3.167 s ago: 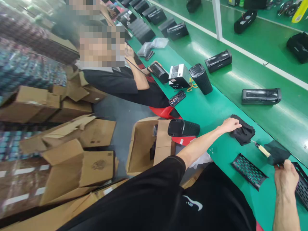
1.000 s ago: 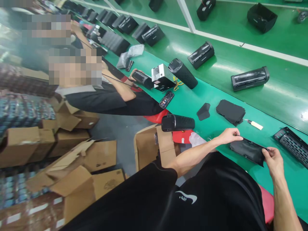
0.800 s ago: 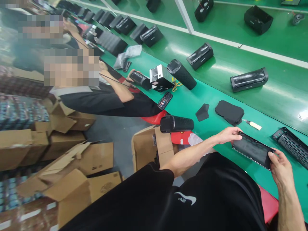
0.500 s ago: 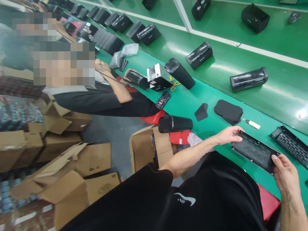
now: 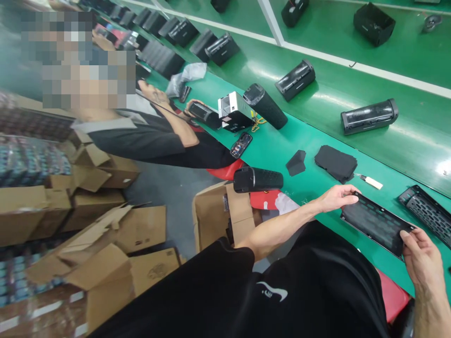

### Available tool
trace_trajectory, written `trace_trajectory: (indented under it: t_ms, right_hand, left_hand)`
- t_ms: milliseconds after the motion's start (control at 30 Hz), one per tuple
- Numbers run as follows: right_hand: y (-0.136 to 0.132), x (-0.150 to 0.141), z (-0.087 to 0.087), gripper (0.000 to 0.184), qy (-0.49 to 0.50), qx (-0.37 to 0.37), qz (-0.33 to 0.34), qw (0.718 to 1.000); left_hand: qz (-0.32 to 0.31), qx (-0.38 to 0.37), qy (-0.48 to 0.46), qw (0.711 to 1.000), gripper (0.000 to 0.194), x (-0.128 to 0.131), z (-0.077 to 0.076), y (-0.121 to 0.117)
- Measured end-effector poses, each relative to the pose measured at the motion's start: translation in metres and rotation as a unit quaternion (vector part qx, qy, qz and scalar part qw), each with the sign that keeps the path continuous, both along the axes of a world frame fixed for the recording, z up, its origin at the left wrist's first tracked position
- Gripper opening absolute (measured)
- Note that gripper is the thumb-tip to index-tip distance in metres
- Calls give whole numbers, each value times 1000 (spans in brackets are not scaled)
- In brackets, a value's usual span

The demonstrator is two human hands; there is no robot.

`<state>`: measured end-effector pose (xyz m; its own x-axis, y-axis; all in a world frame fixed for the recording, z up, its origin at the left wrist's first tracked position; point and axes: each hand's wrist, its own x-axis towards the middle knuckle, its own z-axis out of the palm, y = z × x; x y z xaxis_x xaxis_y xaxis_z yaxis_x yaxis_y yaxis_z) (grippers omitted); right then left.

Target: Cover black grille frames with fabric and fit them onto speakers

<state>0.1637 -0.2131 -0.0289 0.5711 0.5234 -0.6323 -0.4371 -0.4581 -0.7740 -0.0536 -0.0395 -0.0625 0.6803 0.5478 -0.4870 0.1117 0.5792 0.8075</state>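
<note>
Both my hands hold a black perforated grille panel (image 5: 377,224) just above the near edge of the green bench (image 5: 317,141). My left hand (image 5: 336,197) pinches its left end. My right hand (image 5: 421,258) grips its right end. A dark cloth lining shows through the holes of the panel. Beyond it lie a stack of black fabric pieces (image 5: 336,163), one folded fabric piece (image 5: 296,162) and a small brush with a pale handle (image 5: 369,181). A second black grille (image 5: 424,213) rests at the right.
A black cylindrical speaker (image 5: 258,179) lies at the bench edge over an open carton (image 5: 216,218). More speakers (image 5: 369,116) lie on the conveyor. A co-worker in black sits to the left, hands at a speaker (image 5: 206,115), near a phone (image 5: 241,144). Cardboard boxes (image 5: 88,225) crowd the floor.
My left hand left the fabric stack and my right hand the fabric piece. Both now hold the fabric-covered grille, turned from its cloth side to show the perforated face.
</note>
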Motion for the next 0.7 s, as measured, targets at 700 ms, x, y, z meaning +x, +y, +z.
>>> trace_trajectory:
  t_ms: [700]
  right_hand:
    - [0,7,7,63,39,-26,-57,997]
  left_hand:
    - [-36,-46,-84,995,68,-3,8,7]
